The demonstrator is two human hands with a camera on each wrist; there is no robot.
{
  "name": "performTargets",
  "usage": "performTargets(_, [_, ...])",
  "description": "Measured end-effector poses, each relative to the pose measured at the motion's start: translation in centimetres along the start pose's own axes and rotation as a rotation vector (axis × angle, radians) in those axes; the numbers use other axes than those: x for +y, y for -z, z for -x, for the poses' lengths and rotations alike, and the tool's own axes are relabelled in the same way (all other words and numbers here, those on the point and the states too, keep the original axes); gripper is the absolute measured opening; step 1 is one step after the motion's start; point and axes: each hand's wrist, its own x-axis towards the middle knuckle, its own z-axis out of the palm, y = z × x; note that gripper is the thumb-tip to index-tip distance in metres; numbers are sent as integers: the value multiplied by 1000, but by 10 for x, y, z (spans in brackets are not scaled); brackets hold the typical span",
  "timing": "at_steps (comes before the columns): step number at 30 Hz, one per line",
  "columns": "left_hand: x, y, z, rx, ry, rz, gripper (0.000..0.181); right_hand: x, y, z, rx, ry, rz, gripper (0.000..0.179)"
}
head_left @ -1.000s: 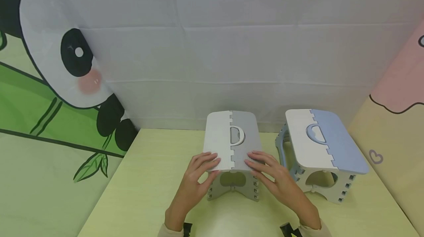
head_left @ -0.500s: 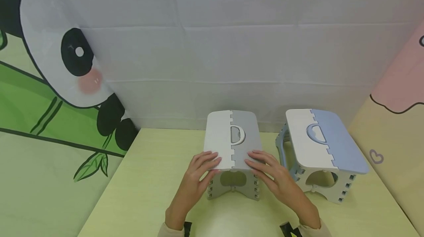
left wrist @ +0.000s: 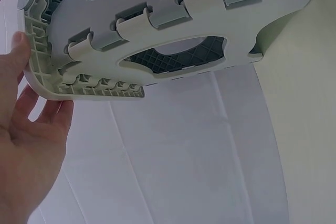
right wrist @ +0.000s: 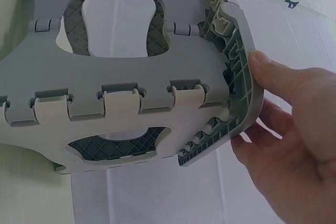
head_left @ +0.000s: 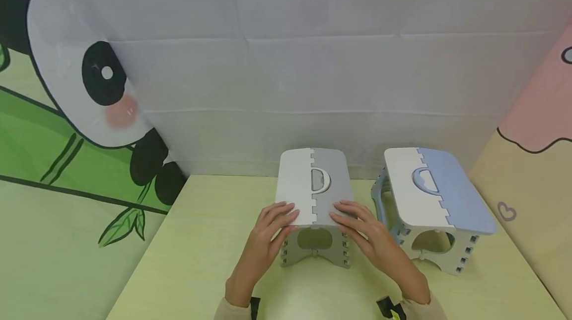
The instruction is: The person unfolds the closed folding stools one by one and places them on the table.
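A white-and-grey folding stool [head_left: 294,181] stands unfolded on the table, with a D-shaped handle in its seat. At the near left corner of the seat, my left hand [head_left: 267,238] grips the edge, fingers on top and thumb on the front rim. My right hand [head_left: 364,233] does the same at the near right corner. From the left wrist, the stool's ribbed rim [left wrist: 44,77] shows between thumb and fingers. The right wrist view shows my right thumb [right wrist: 270,69] against the grey rim and the hinged leg panels [right wrist: 121,106] below.
A second folding stool, white and blue [head_left: 462,191], stands unfolded to the right, close to my right forearm. Both stools are on a pale yellow table [head_left: 201,240]. Behind it hangs a white cloth [head_left: 313,71], with a printed panda panel [head_left: 67,71] at the left.
The near edge of the grey stool and its front legs have shifted slightly up in the head view, both hands moving with them. The blue stool stays put.
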Motion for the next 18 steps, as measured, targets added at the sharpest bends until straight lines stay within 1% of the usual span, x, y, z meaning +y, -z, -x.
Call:
performTargets(4, [-2, -2, -1, 6, 0, 2, 30, 1, 0, -1, 4, 0, 3, 45])
performTargets(14, [-4, -7, -4, 20, 3, 2, 31, 9, -1, -1, 9, -16, -6, 47])
performTargets(16, [-5, -7, -4, 21, 5, 10, 34, 11, -2, -1, 5, -23, -9, 47])
performTargets(18, [-5, -8, -5, 21, 9, 15, 33, 12, -1, -1, 4, -27, -7, 45])
